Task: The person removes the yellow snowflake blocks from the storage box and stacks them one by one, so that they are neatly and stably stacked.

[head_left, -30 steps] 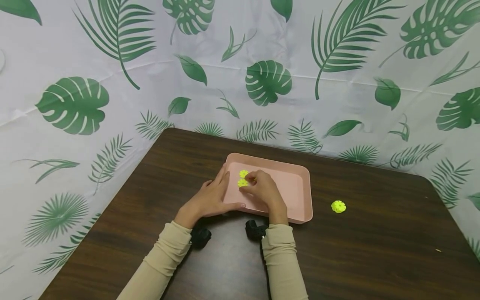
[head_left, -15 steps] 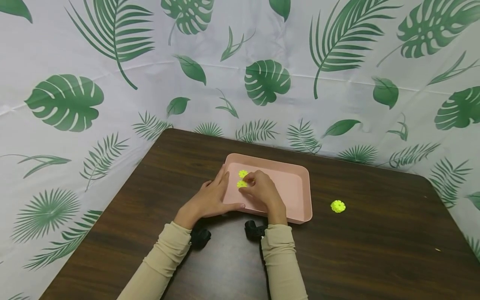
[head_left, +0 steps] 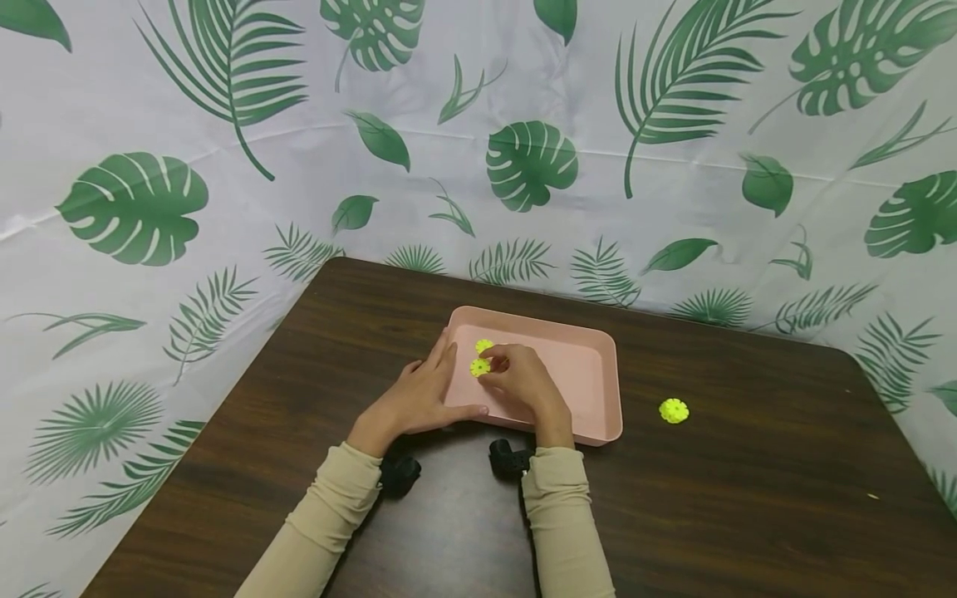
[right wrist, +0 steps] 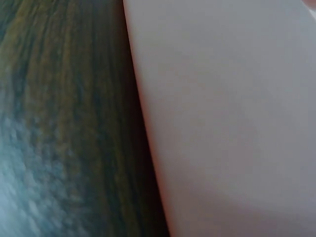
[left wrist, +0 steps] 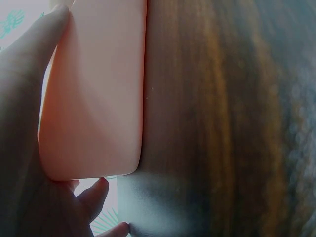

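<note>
A shallow pink tray (head_left: 576, 365) sits on the table. My left hand (head_left: 419, 394) rests against its left end, fingers extended along that side and thumb along the near rim. In the left wrist view the thumb lies along the tray's outer wall (left wrist: 98, 89). Over the tray's left part, my right hand (head_left: 523, 382) pinches a yellow flower-shaped piece (head_left: 479, 367) between thumb and fingers. Another yellow flower piece (head_left: 484, 345) lies just behind it, partly covered by the fingers. The right wrist view shows only the tray wall (right wrist: 222, 108) and tabletop.
A small pile of yellow flower pieces (head_left: 674, 411) lies on the dark wooden table (head_left: 748, 473), right of the tray. A tiny pale scrap (head_left: 873, 497) is farther right. A leaf-patterned curtain (head_left: 419, 199) borders the table's back and left.
The nearer yellow flower piece has shifted slightly left and shows more between the right fingers, which have changed position slightly. The left hand and tray have stayed put.
</note>
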`<state>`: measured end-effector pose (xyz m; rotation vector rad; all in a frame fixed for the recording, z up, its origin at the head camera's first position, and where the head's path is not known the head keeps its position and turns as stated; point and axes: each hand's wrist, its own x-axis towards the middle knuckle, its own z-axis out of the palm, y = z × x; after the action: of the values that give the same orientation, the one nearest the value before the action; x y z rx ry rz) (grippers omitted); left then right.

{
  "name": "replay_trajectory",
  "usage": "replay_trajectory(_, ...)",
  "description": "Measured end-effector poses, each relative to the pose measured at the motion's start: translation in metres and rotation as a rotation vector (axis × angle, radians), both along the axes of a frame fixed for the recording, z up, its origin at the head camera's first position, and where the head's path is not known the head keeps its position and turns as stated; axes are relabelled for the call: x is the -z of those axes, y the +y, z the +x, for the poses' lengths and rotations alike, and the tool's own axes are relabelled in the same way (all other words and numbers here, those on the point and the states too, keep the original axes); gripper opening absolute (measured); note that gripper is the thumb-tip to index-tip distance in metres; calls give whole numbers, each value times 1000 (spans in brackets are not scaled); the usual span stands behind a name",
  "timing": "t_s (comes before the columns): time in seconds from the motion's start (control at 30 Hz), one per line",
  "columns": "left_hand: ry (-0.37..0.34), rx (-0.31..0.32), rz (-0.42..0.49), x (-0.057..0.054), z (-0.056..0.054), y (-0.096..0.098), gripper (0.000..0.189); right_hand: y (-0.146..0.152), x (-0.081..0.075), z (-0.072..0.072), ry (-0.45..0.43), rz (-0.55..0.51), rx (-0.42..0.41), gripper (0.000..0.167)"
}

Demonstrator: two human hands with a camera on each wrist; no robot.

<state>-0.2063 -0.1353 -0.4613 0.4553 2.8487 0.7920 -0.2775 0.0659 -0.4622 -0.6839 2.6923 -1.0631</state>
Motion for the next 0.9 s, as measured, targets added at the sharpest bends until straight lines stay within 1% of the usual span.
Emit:
replay_trajectory(0.33,11,2,1,1,-1,0,119,1,-2,0,9,-24,-8,22)
replay_trajectory(0.63,-1,-5,-5,-1,0,2,120,8,-7,1,25,-78,41,29)
replay_trajectory(0.9,-8,-16,-5,1,0,1,120,18,-14,2,89,-104,47,29)
